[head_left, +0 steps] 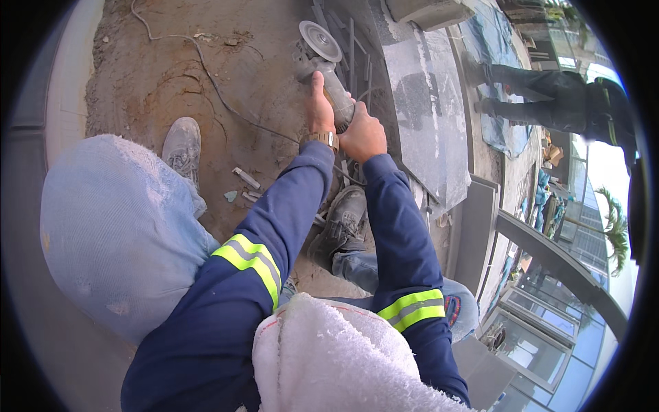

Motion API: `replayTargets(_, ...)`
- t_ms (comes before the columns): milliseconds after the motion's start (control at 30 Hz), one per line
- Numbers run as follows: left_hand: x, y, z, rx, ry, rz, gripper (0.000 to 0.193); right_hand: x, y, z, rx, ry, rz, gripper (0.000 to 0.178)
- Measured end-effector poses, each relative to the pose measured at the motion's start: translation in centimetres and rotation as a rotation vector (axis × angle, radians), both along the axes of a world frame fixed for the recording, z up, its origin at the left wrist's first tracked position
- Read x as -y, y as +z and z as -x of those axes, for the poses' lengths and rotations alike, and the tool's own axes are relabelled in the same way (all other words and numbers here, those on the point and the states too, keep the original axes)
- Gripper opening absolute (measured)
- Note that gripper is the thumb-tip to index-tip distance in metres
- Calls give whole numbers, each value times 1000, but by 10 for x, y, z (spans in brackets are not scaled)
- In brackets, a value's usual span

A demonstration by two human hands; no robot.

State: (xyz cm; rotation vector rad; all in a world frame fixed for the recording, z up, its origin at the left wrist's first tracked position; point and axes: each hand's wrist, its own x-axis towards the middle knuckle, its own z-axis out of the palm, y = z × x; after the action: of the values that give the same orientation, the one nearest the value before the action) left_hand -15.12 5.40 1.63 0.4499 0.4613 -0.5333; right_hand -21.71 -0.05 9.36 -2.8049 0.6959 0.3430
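Note:
Both of my hands hold an angle grinder (337, 98) out in front of me, its body dusty and grey. The round disc (320, 41) faces up at the far end of the tool. My left hand (318, 110) grips the body from the left side, thumb up along it, with most fingers hidden beneath. Around the rear end of the grinder my right hand (364, 133) is closed. A large grey stone slab (432, 117) with pale dust streaks lies just right of the tool, apart from the disc.
A cable (226, 103) runs across the dirt ground (171, 72). Narrow stone strips (351, 51) lie beside the slab. My shoes (183, 144) rest on the dirt, near small offcuts (246, 178). At the right, another person (549, 96) stands by a blue tarp (504, 130).

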Motion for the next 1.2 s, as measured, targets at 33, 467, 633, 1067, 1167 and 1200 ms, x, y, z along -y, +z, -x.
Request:
replayTargets(33,-2,6,5,-21,43,-46,64,-5,5,-2,-19,28,19,78)
replayTargets(467,11,28,64,-162,148,60,62,-22,64,34,-164,86,184,62)
replayTargets(633,16,18,68,-156,76,-150,66,-22,54,37,-147,35,108,74)
replayTargets(1067,14,-20,64,-212,-15,-173,69,-35,33,27,-231,11,94,71)
replayTargets(1167,20,-10,55,-230,-128,-49,69,-29,48,26,-205,-48,148,69)
replayTargets(1200,17,3,52,-231,-167,1,69,-25,50,31,-174,-73,149,69)
